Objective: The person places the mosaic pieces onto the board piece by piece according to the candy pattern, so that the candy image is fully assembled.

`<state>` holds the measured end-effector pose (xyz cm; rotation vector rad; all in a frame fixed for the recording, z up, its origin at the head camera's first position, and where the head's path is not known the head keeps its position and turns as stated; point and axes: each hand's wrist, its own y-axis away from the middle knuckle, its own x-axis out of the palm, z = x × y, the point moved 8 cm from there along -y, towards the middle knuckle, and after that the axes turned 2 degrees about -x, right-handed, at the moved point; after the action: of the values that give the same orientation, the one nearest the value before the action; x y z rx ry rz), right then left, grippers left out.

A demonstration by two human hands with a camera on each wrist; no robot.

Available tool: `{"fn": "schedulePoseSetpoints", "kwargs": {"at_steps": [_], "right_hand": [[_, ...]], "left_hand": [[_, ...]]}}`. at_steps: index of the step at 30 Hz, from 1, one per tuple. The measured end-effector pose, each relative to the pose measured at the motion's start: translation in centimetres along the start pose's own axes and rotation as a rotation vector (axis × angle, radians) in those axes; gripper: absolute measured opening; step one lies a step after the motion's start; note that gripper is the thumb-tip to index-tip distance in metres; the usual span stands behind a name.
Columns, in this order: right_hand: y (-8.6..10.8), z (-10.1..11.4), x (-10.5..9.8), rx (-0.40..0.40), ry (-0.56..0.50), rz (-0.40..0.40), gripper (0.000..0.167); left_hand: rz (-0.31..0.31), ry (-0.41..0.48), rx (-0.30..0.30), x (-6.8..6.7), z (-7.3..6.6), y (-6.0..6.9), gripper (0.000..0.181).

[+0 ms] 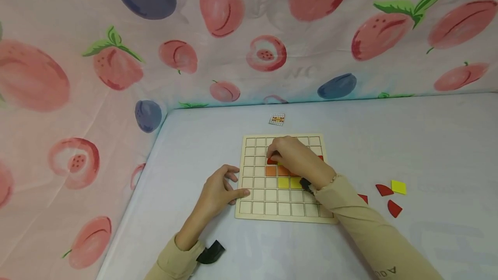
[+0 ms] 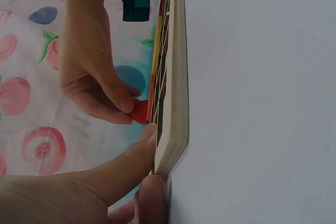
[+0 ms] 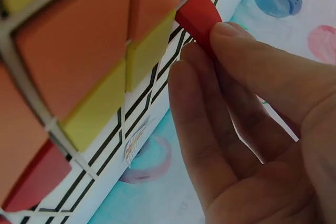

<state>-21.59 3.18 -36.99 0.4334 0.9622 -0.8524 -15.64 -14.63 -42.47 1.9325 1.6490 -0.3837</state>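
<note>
A pale wooden grid board (image 1: pixel 258 206) lies on the table with orange, yellow and red pieces in its cells. My right hand (image 1: pixel 295 154) is over its upper middle. Between thumb and fingertips it pinches a red quarter-circle tile (image 3: pixel 198 17), held at a yellow tile (image 3: pixel 152 53) beside a grid cell. My left hand (image 1: pixel 215 189) is at the board's left edge, its thumb (image 2: pixel 134 163) resting on the top face and its other fingers, loosely bent, against the side. Orange tiles (image 1: pixel 270 171) sit in a row below the right hand, which hides part of the pattern.
Right of the board lie loose red quarter-circle tiles (image 1: pixel 394 208) and a yellow square tile (image 1: pixel 398 187). Another red tile (image 1: pixel 363 198) shows partly behind the right sleeve. A small pattern card (image 1: pixel 277 119) lies beyond the board. A fruit-print cloth (image 1: pixel 303 55) hangs behind the table.
</note>
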Motion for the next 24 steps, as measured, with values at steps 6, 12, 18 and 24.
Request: {"fn": "schedulePoseSetpoints", "kwargs": {"at_steps": [6, 12, 18, 24], "right_hand": [[-0.19, 0.15, 0.21, -0.002, 0.017, 0.0, 0.009], [-0.25, -0.42, 0.62, 0.038, 0.038, 0.01, 0.007], [-0.21, -0.72, 0.75, 0.06, 0.042, 0.018, 0.007], [0.02, -0.67, 0.61, 0.059, 0.058, 0.013, 0.011]], "left_hand": [[0.001, -0.004, 0.006, -0.02, -0.09, 0.04, 0.061], [-0.002, -0.004, 0.003, 0.01, -0.1, 0.03, 0.06], [-0.001, 0.0, 0.0, 0.06, -0.11, 0.05, 0.061], [-0.001, -0.003, 0.001, -0.03, -0.15, 0.05, 0.06]]}}
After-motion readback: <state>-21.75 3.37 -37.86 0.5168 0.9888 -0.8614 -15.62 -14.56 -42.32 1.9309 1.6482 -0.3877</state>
